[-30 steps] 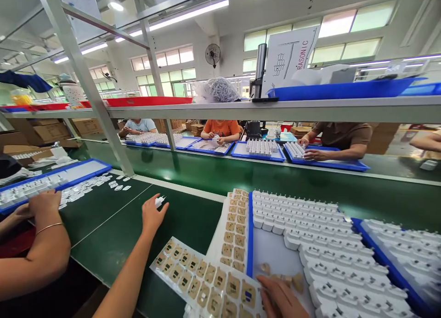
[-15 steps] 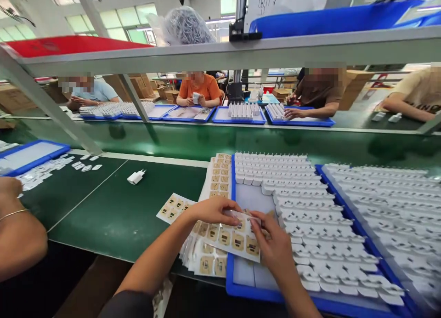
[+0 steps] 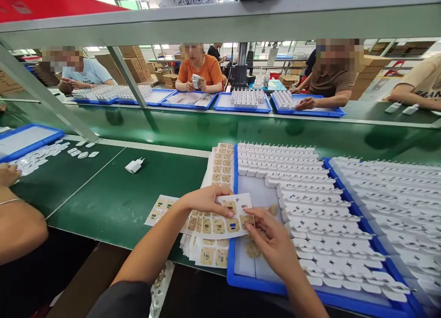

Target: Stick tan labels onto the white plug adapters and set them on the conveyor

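My left hand (image 3: 208, 202) is closed on a white sheet of tan stickers (image 3: 220, 226), its thumb lying across the top. The sheet is held above a stack of similar sheets (image 3: 209, 256). At the sheet's right edge, my right hand (image 3: 270, 237) pinches a tan sticker (image 3: 246, 220) between thumb and index finger. Whether that sticker is fully off the backing, I cannot tell. Below my right hand, more tan pieces (image 3: 253, 250) lie in a blue-rimmed tray (image 3: 231, 272). White charger housings (image 3: 310, 212) stand in rows in the tray.
A second tray of white housings (image 3: 389, 194) stands at the right. On the green table lie a white plug charger (image 3: 134, 165) and another sticker sheet (image 3: 156, 212). A neighbour's arm (image 3: 20, 226) rests at the left. A shelf beam (image 3: 206, 24) crosses above; several people sit opposite.
My view has tipped downward. The held sheet has shifted up and left and turned flatter, and my right hand's fingertips now sit at its right edge.
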### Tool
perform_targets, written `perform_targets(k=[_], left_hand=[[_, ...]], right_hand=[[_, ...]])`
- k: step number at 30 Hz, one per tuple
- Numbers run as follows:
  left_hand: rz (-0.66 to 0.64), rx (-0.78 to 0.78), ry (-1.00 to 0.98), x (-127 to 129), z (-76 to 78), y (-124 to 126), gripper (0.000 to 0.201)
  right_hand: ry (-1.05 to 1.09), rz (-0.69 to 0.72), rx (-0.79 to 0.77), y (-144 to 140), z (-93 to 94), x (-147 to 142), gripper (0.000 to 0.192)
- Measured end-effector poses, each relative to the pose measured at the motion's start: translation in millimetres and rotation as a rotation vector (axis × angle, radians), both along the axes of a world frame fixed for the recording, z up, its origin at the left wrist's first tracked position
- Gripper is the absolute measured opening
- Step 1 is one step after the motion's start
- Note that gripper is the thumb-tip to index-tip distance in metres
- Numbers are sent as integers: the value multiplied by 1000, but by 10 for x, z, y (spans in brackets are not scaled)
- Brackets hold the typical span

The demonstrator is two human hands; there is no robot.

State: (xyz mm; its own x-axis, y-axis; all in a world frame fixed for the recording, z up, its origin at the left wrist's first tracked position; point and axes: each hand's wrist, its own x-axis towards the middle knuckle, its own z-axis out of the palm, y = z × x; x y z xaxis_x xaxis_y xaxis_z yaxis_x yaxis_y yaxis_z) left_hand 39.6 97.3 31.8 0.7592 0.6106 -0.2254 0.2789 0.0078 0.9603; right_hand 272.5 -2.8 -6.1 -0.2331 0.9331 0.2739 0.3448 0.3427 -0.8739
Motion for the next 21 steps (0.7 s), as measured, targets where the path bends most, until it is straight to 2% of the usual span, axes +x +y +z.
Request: perform_targets(k=[3,7,13,21], left_hand=[[-26,-81,-47,69,-13,-47,39],[59,-205,-116,148,-51,-69,43],[81,-278,-131,156,-93,-60,47],[63,-311,-100,141,-99,-39,51]], right_hand=[[-82,-27,102,-5,21,-12,28],[-153,-86,276,-7,62,-32,29],[-210,-109,478,7,61,-64,29],[-209,-130,571,-10,128,-31,22]])
